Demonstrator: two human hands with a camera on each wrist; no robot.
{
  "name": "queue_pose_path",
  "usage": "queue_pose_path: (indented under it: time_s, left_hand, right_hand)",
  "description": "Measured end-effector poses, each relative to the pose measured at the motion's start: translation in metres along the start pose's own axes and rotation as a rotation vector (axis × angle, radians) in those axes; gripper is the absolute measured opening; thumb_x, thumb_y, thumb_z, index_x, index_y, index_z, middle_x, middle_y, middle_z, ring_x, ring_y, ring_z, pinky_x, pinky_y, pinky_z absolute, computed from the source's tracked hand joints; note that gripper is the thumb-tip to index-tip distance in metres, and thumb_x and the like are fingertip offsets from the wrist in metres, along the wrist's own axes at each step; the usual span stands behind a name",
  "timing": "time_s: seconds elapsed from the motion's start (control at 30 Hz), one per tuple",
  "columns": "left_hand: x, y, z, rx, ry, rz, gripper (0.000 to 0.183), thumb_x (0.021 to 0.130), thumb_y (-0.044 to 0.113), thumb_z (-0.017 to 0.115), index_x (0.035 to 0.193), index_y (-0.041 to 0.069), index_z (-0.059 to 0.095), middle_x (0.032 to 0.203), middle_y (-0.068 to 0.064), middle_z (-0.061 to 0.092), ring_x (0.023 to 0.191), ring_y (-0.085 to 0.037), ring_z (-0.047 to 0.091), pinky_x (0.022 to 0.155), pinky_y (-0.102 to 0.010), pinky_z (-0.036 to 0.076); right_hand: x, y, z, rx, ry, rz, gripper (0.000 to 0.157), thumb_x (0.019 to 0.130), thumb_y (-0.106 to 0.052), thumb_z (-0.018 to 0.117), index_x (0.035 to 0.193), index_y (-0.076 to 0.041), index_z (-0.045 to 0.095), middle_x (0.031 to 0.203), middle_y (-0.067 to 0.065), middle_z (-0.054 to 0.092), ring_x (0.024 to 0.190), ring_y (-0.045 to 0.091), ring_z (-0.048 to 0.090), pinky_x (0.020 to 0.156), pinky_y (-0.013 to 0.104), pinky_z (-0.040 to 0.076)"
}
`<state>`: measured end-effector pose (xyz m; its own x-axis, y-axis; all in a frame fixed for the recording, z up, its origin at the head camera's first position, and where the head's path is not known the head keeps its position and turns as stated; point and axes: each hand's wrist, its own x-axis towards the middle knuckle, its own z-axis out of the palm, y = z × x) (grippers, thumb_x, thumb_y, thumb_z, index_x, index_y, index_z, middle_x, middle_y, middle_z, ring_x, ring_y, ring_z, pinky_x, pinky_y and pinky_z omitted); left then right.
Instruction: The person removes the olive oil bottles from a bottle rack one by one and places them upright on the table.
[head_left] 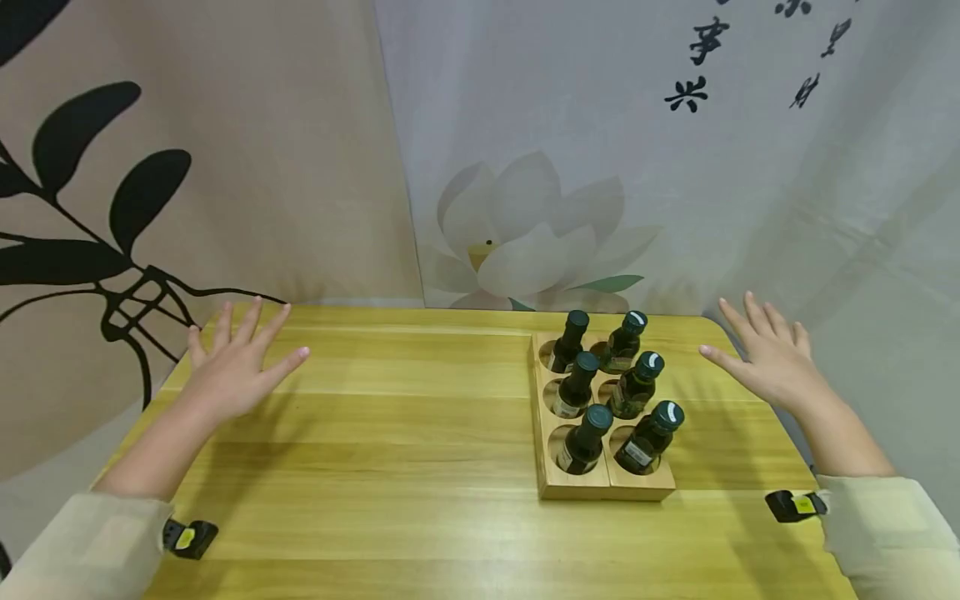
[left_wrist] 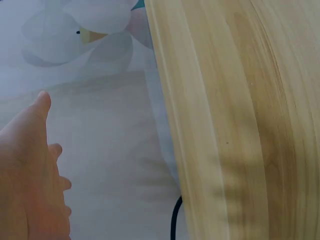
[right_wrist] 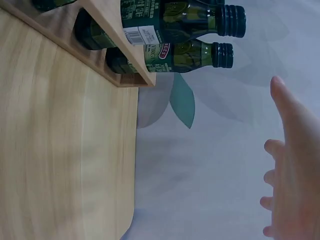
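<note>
My left hand [head_left: 236, 367] is spread with straight fingers over the left part of the table, holding nothing. On the other side my right hand [head_left: 772, 358] hovers above the right edge, its fingers also spread and nothing in them. Nearest to the right hand is a wooden bottle rack [head_left: 607, 492] with round holes in two columns. Several dark green bottles with dark caps stand in it, among them a front right bottle [head_left: 648, 437] and a front left bottle [head_left: 583, 442]. The right wrist view shows a green labelled olive oil bottle [right_wrist: 187, 55] in the rack.
The yellowish wooden table [head_left: 360, 467] ends at a cloth backdrop [head_left: 315, 167] printed with a lotus, leaves and dark characters. A black cable [left_wrist: 175, 220] runs down beyond the table edge in the left wrist view.
</note>
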<state>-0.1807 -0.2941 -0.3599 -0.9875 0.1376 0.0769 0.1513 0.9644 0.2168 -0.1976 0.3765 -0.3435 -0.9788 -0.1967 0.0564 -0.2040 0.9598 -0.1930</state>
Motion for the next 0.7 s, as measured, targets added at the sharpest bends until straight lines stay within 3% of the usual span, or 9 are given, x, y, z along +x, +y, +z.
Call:
queue_pose_path:
  time_s: [0.47, 0.7]
  left_hand:
    - [-0.003, 0.016, -0.002, -0.018, 0.048, 0.027, 0.078, 0.096, 0.062, 0.036, 0.155, 0.024, 0.003, 0.157, -0.015, -0.013, 0.134, -0.033, -0.031, 0.092, -0.060, -0.031]
    - [-0.005, 0.032, 0.003, -0.080, 0.110, 0.045, 0.078, 0.096, 0.060, 0.040, 0.156, 0.022, 0.007, 0.158, -0.016, -0.006, 0.138, -0.035, -0.025, 0.095, -0.064, -0.026]
  right_hand:
    - [-0.014, -0.010, -0.006, -0.001, 0.102, -0.063, 0.080, 0.097, -0.048, 0.049, 0.155, -0.020, 0.002, 0.157, 0.013, -0.013, 0.141, 0.039, -0.013, 0.102, 0.064, -0.017]
    - [-0.028, -0.015, -0.003, 0.084, 0.200, -0.149, 0.080, 0.095, -0.038, 0.058, 0.156, -0.020, 0.009, 0.159, 0.013, -0.004, 0.141, 0.042, -0.002, 0.104, 0.066, -0.010]
